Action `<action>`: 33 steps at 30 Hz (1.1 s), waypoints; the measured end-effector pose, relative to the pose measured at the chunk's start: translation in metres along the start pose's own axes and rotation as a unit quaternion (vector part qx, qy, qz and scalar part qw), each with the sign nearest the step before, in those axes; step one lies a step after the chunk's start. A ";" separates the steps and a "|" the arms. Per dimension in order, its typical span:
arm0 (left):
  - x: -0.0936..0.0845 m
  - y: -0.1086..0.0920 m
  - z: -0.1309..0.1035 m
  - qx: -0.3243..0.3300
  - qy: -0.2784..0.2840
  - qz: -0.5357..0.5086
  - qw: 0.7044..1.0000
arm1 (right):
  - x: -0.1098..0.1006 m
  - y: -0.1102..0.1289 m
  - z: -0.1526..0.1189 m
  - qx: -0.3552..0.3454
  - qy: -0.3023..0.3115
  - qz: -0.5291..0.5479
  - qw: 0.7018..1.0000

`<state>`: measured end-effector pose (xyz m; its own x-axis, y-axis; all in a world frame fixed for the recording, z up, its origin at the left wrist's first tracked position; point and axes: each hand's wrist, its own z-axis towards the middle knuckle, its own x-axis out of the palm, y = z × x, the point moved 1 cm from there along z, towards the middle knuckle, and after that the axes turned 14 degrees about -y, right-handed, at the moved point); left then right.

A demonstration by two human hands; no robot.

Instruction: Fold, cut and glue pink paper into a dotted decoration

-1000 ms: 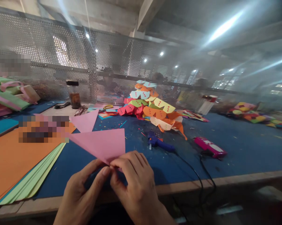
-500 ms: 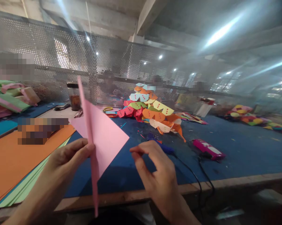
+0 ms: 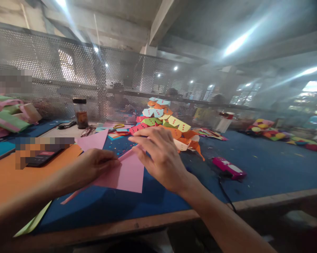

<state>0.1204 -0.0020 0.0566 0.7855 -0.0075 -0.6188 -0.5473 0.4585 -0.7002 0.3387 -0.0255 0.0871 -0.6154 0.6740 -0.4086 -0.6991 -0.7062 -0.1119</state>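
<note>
Two bare hands work at a pink sheet (image 3: pixel 129 177) in the centre of the frame; the left hand (image 3: pixel 102 164) pinches its narrow edge between thumb and fingers; the right hand (image 3: pixel 160 156) has thumb and fingertips at that edge's upper end, though I cannot tell whether they grip; the edge slants down to the lower left. Behind the left hand lies another pink sheet (image 3: pixel 95 138); at left, a phone (image 3: pixel 46 158) rests on orange paper (image 3: pixel 13 184); a jar (image 3: pixel 82 117) stands beyond; a dotted paper pile (image 3: pixel 181 126) rises behind the right hand; right of centre sits a magenta box (image 3: pixel 228 168).
</note>
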 end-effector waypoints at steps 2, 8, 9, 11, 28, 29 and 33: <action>0.002 0.003 0.007 0.003 -0.004 0.013 1.000 | 0.015 -0.005 0.000 -0.026 0.060 0.006 0.998; 0.004 0.025 0.024 -0.003 0.045 0.009 0.999 | 0.046 -0.022 -0.010 0.005 0.168 0.009 0.986; 0.004 0.028 0.027 -0.004 0.054 0.008 0.999 | 0.049 -0.024 -0.012 0.016 0.175 0.015 0.984; 0.005 0.035 0.032 -0.004 0.068 0.003 0.998 | 0.051 -0.026 -0.017 0.038 0.182 0.023 0.982; 0.019 0.073 0.027 -0.011 0.086 -0.025 0.996 | 0.059 -0.019 -0.038 0.028 0.190 0.003 0.981; 0.018 0.075 0.028 -0.014 0.080 -0.024 0.996 | 0.059 -0.019 -0.039 0.028 0.181 0.013 0.983; 0.011 0.081 0.032 -0.027 0.058 -0.030 0.998 | 0.056 -0.019 -0.039 0.010 0.134 0.048 0.990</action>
<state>0.0944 0.0633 0.0043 0.7800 -0.1371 -0.6106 -0.5178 0.4066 -0.7527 0.3321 0.0171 0.0308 -0.5615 0.5207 -0.6431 -0.6509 -0.7578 -0.0452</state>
